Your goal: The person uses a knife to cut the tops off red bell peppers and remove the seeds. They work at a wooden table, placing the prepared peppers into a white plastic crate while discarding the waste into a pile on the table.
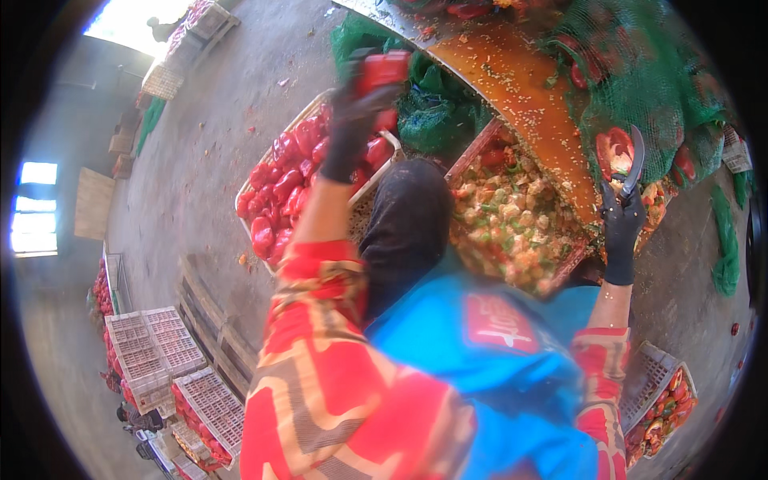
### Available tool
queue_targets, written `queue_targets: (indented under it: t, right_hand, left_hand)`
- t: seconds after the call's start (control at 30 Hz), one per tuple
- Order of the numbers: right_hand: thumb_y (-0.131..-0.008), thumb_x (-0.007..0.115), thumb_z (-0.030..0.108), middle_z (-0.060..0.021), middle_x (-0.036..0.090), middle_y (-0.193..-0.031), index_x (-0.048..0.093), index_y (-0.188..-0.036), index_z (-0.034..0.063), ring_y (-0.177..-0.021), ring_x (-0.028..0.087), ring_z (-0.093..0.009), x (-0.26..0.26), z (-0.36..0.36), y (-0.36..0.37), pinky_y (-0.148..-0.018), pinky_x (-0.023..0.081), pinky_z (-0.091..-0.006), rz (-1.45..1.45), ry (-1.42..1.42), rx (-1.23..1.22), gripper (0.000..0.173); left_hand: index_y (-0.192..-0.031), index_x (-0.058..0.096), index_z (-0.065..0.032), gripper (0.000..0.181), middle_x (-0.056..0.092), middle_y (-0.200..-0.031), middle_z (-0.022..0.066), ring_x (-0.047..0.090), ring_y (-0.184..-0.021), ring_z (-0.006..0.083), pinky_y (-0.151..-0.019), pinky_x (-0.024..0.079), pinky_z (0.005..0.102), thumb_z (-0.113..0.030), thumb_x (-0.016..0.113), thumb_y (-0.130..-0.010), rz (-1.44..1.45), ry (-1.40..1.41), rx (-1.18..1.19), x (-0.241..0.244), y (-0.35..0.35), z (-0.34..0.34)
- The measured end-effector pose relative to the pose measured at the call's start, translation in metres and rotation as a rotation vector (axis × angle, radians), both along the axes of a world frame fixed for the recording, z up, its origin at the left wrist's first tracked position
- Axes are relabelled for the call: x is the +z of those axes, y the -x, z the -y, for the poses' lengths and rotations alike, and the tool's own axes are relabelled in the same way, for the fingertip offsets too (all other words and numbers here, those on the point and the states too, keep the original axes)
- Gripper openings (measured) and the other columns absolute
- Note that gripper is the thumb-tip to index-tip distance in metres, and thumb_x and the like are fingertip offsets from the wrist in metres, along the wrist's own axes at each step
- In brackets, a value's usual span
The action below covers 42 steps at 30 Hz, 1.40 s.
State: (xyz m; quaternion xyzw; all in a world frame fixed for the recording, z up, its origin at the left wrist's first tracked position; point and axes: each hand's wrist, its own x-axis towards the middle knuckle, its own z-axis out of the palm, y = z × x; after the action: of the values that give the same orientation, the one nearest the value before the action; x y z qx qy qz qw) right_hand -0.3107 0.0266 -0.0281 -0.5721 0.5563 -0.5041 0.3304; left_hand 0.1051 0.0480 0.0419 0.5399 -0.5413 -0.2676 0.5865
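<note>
My left hand [363,105], in a dark glove and blurred, grips a red bell pepper [384,71] above the far end of a crate. That light plastic crate [247,225] holds many glossy red bell peppers [289,186]. In my right hand [623,219], also dark-gloved, a knife with a curved blade [637,157] points away from me. A cut red bell pepper [613,150] with its pale inside showing is just beyond the right fingers, partly behind the blade; whether the fingers touch it, I cannot tell. Between my hands, a reddish crate [573,264] contains pepper cores and scraps [510,210].
A wet metal work surface [510,66] strewn with seeds curves ahead. Green mesh netting [636,78] with red peppers lies on its right. More green netting [435,114] hangs below its edge. Stacked crates [153,345] and a wooden pallet [216,318] stand left; another crate [651,384] is behind right.
</note>
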Motion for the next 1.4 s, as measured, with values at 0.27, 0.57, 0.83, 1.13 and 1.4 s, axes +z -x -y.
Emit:
queue_targets:
  t: [0.27,0.57,0.83,1.13,1.4]
  right_hand:
    - [-0.083,0.068,0.007,0.0017,0.057,-0.076,0.060,-0.100,0.0019,-0.065,0.047,-0.005,-0.011,0.001,-0.022,-0.059,0.040,-0.0219,-0.156,-0.033,0.111,0.019]
    - [-0.080,0.073,0.014,0.0035,0.050,-0.060,0.058,-0.085,0.0067,-0.049,0.046,-0.005,0.009,-0.008,0.003,-0.045,0.038,-0.0231,0.013,-0.106,-0.018,0.018]
    - [-0.083,0.069,0.017,0.0031,0.053,-0.065,0.061,-0.090,0.0036,-0.050,0.045,-0.004,0.019,-0.009,0.065,-0.045,0.039,-0.0231,0.376,-0.076,-0.186,0.017]
    - [-0.080,0.070,0.019,0.0007,0.052,-0.063,0.059,-0.086,0.0016,-0.054,0.047,-0.007,0.014,-0.005,0.083,-0.049,0.039,-0.0266,0.322,-0.076,-0.273,0.022]
    - [-0.079,0.071,0.034,-0.0177,0.059,-0.071,0.059,-0.083,-0.0015,-0.065,0.059,-0.033,-0.068,0.037,0.101,-0.060,0.045,-0.0426,-0.342,0.137,-0.246,0.038]
  left_hand:
    - [-0.130,0.047,-0.0160,0.057,0.045,-0.133,0.0171,0.045,-0.119,0.0348,-0.096,0.040,0.0445,-0.031,0.065,-0.078,1.495,-0.249,0.403,-0.144,-0.144,-0.187]
    - [-0.078,0.071,-0.0140,0.029,0.065,-0.093,0.0131,0.062,-0.086,0.0303,-0.078,0.050,0.0393,-0.040,0.073,-0.065,1.282,-0.885,0.002,-0.128,-0.127,-0.131]
    - [-0.101,0.061,-0.0010,0.030,0.064,-0.091,0.0161,0.062,-0.085,0.0307,-0.074,0.049,0.0367,-0.020,0.069,-0.078,0.809,0.119,-0.409,-0.026,0.180,0.052]
    - [-0.105,0.056,-0.0086,0.051,0.059,-0.102,0.0172,0.057,-0.095,0.0340,-0.077,0.048,0.0456,-0.047,0.068,-0.072,1.087,0.002,-0.255,-0.090,0.388,0.116]
    - [-0.098,0.057,-0.0119,0.035,0.057,-0.089,0.0070,0.058,-0.084,0.0278,-0.064,0.048,0.0431,-0.029,0.068,-0.070,1.002,0.253,-0.569,-0.118,0.360,0.078]
